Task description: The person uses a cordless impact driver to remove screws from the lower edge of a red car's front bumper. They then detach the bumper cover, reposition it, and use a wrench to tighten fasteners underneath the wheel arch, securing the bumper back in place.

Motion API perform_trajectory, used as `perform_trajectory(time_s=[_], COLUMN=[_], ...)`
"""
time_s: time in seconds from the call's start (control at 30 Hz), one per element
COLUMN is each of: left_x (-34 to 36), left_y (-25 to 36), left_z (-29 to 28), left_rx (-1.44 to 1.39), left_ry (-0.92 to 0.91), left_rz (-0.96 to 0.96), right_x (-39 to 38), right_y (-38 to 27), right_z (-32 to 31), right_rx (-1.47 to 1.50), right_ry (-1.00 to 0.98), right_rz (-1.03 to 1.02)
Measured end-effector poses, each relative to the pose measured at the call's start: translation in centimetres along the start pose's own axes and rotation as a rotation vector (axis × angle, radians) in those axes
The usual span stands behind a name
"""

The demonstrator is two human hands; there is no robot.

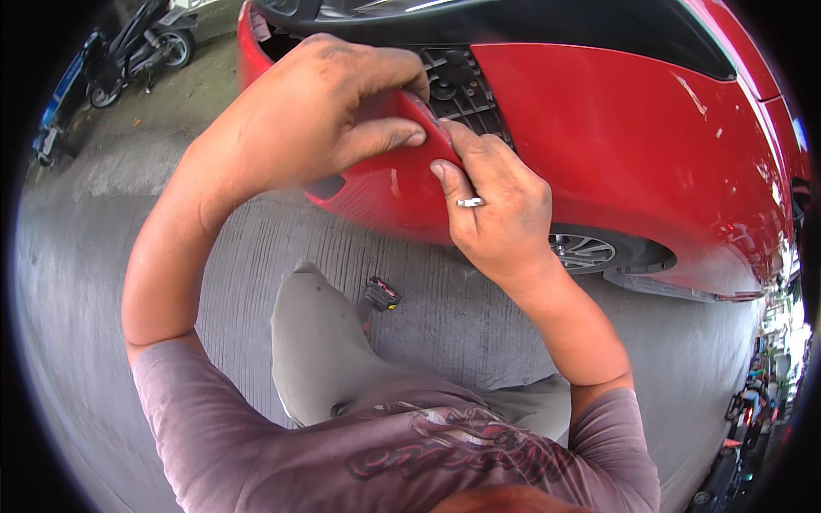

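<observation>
The corner of a red car bumper [368, 190] stands away from the body, between my two hands. My left hand [321, 111] reaches over its upper edge from the left, thumb and fingers closed on it. Close beside it, my right hand [500, 192] pinches the same edge between thumb and fingers. A small silvery piece [469, 203] shows at the right hand; I cannot tell if it is a ring or something held. Behind the edge, a black plastic bracket [457, 85] is exposed next to the red fender [581, 128].
The car's wheel [581, 250] is low on the right. A cordless power tool [379, 295] is on the grooved concrete floor [462, 316] beside my knee [304, 333]. A parked motorbike [137, 51] stands at the far left. Parked vehicles [744, 410] line the right rim.
</observation>
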State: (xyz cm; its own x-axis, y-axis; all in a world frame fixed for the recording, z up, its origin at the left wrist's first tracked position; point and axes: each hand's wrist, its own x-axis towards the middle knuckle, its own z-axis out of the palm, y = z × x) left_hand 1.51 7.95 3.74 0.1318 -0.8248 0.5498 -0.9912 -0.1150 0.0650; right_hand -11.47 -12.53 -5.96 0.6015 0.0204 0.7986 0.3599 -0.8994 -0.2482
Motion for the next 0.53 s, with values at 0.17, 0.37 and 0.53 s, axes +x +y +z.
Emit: perform_trajectory(time_s=[0.17, 0.37, 0.53], left_x=[0.1, 0.0, -0.1], left_y=[0.9, 0.6, 0.6], left_z=[0.3, 0.4, 0.7], left_rx=[0.083, 0.034, 0.016], left_ry=[-0.038, 0.012, 0.003], left_rz=[-0.097, -0.076, -0.163], right_x=[0.4, 0.9, 0.8], right_y=[1.0, 1.1, 1.3], right_z=[-0.9, -1.4, -0.7], right_rx=[0.095, 0.201, 0.217], right_ry=[-0.072, -0.133, -0.086], right_rz=[-0.024, 0.005, -0.003])
